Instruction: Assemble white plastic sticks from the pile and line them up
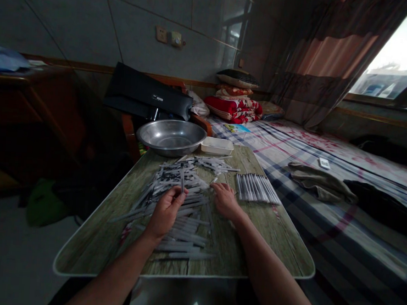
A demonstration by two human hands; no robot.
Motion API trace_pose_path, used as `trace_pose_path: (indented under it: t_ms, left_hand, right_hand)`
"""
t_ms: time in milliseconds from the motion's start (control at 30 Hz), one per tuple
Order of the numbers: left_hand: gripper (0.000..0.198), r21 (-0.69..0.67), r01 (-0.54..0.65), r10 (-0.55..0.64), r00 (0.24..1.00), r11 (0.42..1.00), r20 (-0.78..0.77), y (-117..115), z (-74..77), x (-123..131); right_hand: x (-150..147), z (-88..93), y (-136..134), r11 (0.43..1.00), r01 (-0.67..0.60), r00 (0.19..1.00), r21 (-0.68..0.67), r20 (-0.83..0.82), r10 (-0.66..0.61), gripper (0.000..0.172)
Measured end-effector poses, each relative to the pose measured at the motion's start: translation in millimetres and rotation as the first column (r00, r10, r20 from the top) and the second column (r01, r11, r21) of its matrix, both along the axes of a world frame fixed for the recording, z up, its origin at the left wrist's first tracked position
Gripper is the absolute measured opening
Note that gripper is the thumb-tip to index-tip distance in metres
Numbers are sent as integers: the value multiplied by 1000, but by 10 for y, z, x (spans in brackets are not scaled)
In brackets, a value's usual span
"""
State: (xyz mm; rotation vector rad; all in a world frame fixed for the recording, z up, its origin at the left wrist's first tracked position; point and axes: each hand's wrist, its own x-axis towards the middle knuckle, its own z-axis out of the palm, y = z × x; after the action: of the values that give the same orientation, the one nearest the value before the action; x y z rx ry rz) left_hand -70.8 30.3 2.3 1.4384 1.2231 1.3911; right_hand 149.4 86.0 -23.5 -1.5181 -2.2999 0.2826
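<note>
"So, the hands?"
"Apart. The left hand (167,210) pinches a slim tube (183,178) upright over the loose pile (189,223); whether the right hand (225,201) grips anything, I can't tell."
"Any risk?"
"The tube row (256,189) just right of the right hand could roll if that wrist brushes it."
"Writing?"
"One pale label (157,97) on the black panel (134,91) beyond the left hand, unreadable."

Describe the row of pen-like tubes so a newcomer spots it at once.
Find the table beside the plaid bed. On its bed side, right of the right hand, lies the row of tubes. Unlike the jumbled pile in the middle, these lie neatly side by side.
</note>
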Motion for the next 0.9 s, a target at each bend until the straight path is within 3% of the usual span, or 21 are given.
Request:
trace_pose_path:
  t_ms: [133,300,567,733,800,900]
  left_hand:
    - [23,-8,27,-26,999,1000,45,8,5,20]
    - [22,-36,72,-66,988,997,140,14,20,22]
    - [27,-98,111,-83,964,989,252,-5,31,25]
    - [27,-150,166,-106,932,975,347,12,32,8]
    - [28,-183,187,-97,906,965,413,10,55,-5]
    - [31,-251,193,-33,849,949,528,3,93,-27]
  right_hand:
    - [11,43,14,998,63,993,15,-98,-61,36]
    - [39,28,-32,978,203,979,37,0,-204,22]
    - [0,27,-63,981,182,982,-63,69,-178,8]
    - [30,109,-93,962,239,969,-131,-32,-245,4]
    - [21,194,-147,960,146,959,-241,-205,-197,4]
    - [-37,310,-269,901,-168,852,-401,-518,-71,7]
